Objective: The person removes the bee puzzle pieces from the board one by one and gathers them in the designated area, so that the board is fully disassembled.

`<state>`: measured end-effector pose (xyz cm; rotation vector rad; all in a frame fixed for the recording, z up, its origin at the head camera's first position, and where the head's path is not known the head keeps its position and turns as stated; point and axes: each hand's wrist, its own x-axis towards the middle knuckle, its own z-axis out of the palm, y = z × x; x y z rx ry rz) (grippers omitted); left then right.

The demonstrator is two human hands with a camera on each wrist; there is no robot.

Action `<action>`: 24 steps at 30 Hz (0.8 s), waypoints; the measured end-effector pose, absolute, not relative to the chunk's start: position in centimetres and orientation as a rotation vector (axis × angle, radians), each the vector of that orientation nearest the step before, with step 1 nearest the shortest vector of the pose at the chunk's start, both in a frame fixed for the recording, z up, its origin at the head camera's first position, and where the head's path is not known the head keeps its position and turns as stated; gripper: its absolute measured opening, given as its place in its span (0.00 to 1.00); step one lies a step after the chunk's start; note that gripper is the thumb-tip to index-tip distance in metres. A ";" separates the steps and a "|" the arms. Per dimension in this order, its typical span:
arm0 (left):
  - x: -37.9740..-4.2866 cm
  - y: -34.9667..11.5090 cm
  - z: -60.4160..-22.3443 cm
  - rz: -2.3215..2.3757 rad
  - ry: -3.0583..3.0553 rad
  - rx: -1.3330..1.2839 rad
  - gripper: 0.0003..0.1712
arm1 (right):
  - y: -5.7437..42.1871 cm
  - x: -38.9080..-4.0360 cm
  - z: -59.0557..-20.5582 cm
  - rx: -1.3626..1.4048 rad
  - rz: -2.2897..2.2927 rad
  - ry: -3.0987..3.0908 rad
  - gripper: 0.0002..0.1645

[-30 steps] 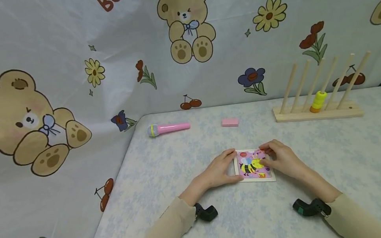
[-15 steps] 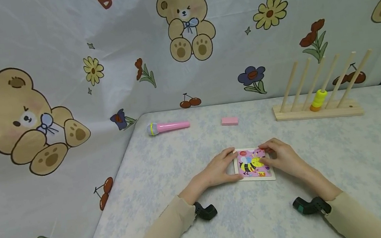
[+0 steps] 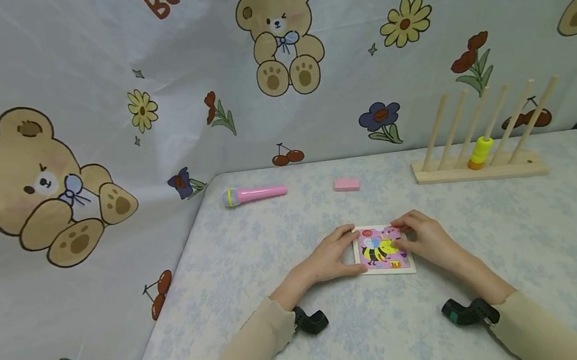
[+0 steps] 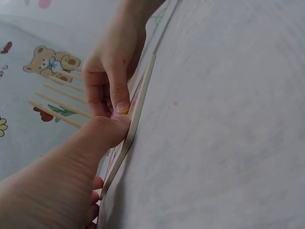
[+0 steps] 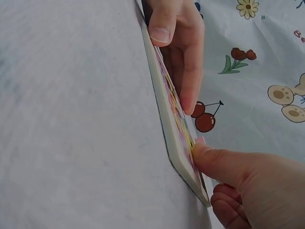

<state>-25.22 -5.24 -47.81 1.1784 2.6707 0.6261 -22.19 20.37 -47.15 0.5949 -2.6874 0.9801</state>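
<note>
From my end I have the bee puzzle [image 3: 375, 250] flat on the counter [image 3: 272, 224], directly between the two hands, touched by both. My left hand [image 3: 325, 261] holds its left side in a wide span, thumb at the near corner and fingertips at the far one. My right hand [image 3: 428, 239] has a narrower hold on the right side: the thumb is on the picture by the bee's yellow head, and the forefinger is at the far edge. Whether it pinches a single piece I can't tell.

The head view alone gives me the whole bee picture; both wrist views catch the puzzle nearly edge-on, its face reduced to coloured slivers but the thickness of its white frame [image 3: 386, 272] plain. The left wrist view brings out the right thumb's tip against the picture, with the other fingers bent behind it. In the right wrist view, I see the left thumb lying over the frame's near corner and the right hand's lower fingers curled beside the frame.

Past the hands, midway between them, sits a pink block [image 3: 347, 185]. A pink microphone [image 3: 260, 193] lies beyond the left hand, farther left, and a wooden peg rack [image 3: 514, 169] with yellow and orange rings [image 3: 481, 150] stands beyond the right hand, farther right.
</note>
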 end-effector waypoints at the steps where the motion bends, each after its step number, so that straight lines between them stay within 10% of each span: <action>1: -25.2 -5.2 -47.8 0.620 2.672 1.166 0.49 | 20.4 -22.2 -47.2 0.598 0.979 -2.689 0.23; 24: -25.8 -2.7 -48.4 0.626 2.704 1.338 0.41 | 20.5 -22.2 -47.3 0.589 0.979 -2.692 0.23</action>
